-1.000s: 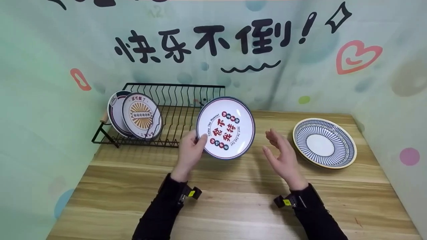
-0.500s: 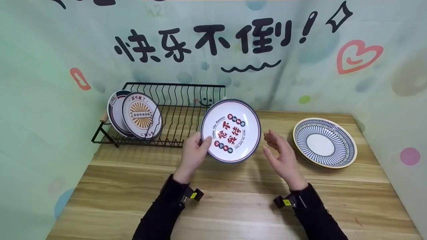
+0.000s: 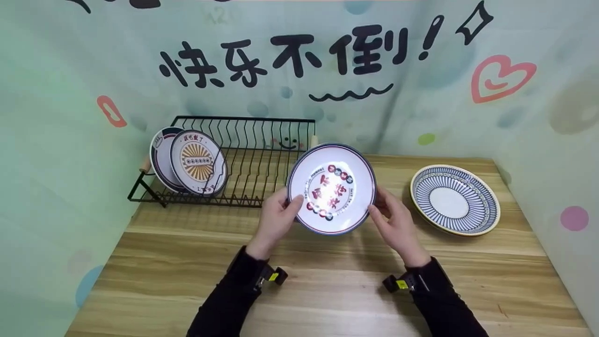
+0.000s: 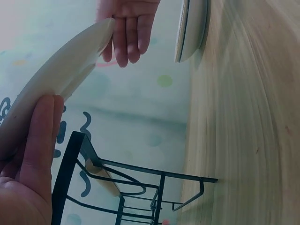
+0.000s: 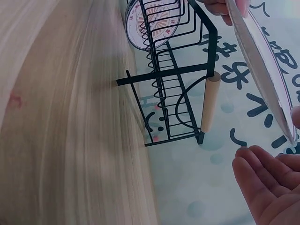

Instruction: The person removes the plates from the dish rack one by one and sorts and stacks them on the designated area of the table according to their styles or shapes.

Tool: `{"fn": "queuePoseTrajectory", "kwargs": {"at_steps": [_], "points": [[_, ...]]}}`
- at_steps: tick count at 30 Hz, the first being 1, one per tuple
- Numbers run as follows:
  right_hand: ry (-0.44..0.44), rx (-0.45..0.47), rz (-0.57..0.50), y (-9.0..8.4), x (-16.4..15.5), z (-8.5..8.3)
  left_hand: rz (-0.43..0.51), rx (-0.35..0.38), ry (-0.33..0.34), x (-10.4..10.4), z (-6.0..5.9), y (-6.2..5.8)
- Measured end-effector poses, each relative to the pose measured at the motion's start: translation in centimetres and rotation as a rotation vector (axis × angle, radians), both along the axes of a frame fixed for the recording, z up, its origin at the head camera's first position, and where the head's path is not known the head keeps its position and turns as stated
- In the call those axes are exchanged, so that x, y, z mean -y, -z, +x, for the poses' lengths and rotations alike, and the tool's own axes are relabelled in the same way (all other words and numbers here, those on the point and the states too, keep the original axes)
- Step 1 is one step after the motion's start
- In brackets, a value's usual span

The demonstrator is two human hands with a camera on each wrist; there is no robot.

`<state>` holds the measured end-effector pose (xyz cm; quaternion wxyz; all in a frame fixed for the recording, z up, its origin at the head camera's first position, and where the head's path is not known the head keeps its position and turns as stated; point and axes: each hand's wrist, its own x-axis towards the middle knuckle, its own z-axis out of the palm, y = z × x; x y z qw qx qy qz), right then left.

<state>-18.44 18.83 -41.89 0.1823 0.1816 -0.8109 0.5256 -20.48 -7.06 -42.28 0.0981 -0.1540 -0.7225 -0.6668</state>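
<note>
A white plate with a dark blue rim and red and blue lettering is held tilted above the table, its face towards the head camera. My left hand grips its left edge, thumb on the front and fingers behind. My right hand is at the plate's right edge, with the thumb by the rim and the fingers partly hidden behind it. In the right wrist view, the right fingers look extended, not curled onto the plate; whether they touch it I cannot tell.
A black wire dish rack stands at the back left, with a yellow-patterned plate and another plate leaning in its left end. On the right of the wooden table sits a blue-and-white striped dish. A printed cloth hangs behind.
My left hand has carried the plate right and slightly down, to my right hand. The right hand has stayed almost still, and the plate's right edge now reaches its thumb.
</note>
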Motion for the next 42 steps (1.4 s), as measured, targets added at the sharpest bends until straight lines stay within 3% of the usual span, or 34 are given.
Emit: {"fn": "queuePoseTrajectory", "kwargs": {"at_steps": [6,8,15,20,35,42], "points": [[0.011,0.013,0.004,-0.1,0.0,0.1,-0.011,-0.037,0.052,-0.3,1.4,-2.0],[0.003,0.016,-0.004,0.0,0.0,0.1,-0.018,-0.044,0.061,-0.3,1.5,-2.0],[-0.001,0.081,-0.064,2.9,-1.0,-1.4,-0.049,-0.054,0.05,-0.4,-0.3,0.7],[-0.03,0.103,-0.109,2.9,-1.2,-1.3,-0.017,-0.059,0.051,-0.5,-0.5,1.3],[-0.012,0.185,-0.22,2.3,-1.3,-1.3,-0.071,0.03,0.086,-0.5,-0.2,1.0],[0.016,0.234,-0.261,1.6,-1.3,-1.1,-0.097,0.017,0.127,-0.3,-0.2,0.6]]}}
